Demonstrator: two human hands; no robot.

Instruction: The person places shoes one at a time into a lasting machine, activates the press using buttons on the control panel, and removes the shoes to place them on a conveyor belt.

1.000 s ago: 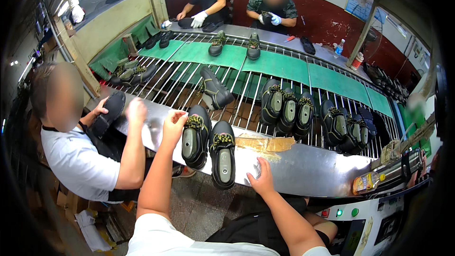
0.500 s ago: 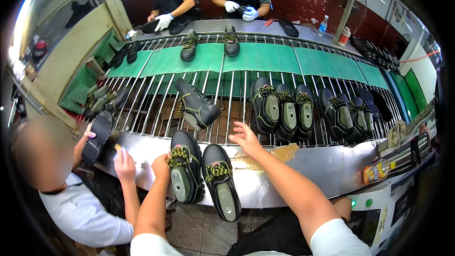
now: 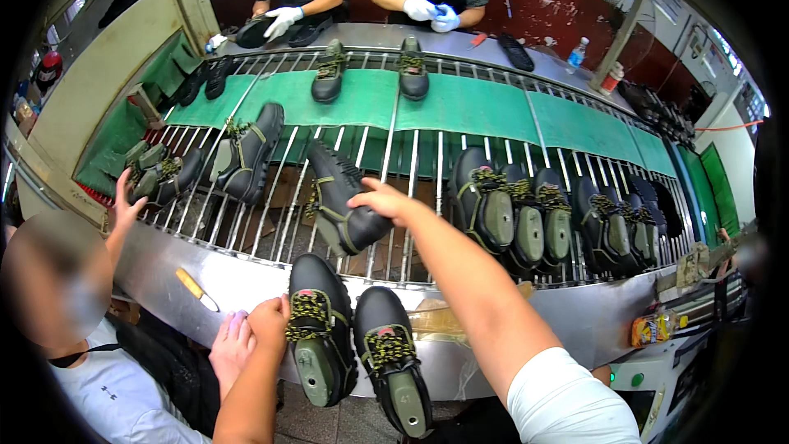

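Observation:
My left hand (image 3: 269,325) is closed at the side of a black work shoe (image 3: 319,296) with yellow-flecked laces and an olive last inside. Its fingertips are partly hidden there. A matching shoe (image 3: 386,321) stands close on the right, near the front edge of the metal ledge. Farther off, a third black shoe (image 3: 333,181) lies on its side on the bar rack, sole to the upper right. My right hand (image 3: 382,201) reaches over to it, with fingers closed on its lower right end.
Several lasted shoes (image 3: 526,214) stand at the rack's right; another shoe (image 3: 251,152) rests left of centre. A yellow-handled knife (image 3: 196,286) lies on the metal ledge (image 3: 164,259). Beside me sits a co-worker (image 3: 107,395), one hand near my left. Two people work across the green strip (image 3: 468,107).
My right hand has moved from over the ledge onto the lying shoe. The co-worker's shoe now rests on the rack, the knife on the ledge. My view has shifted slightly.

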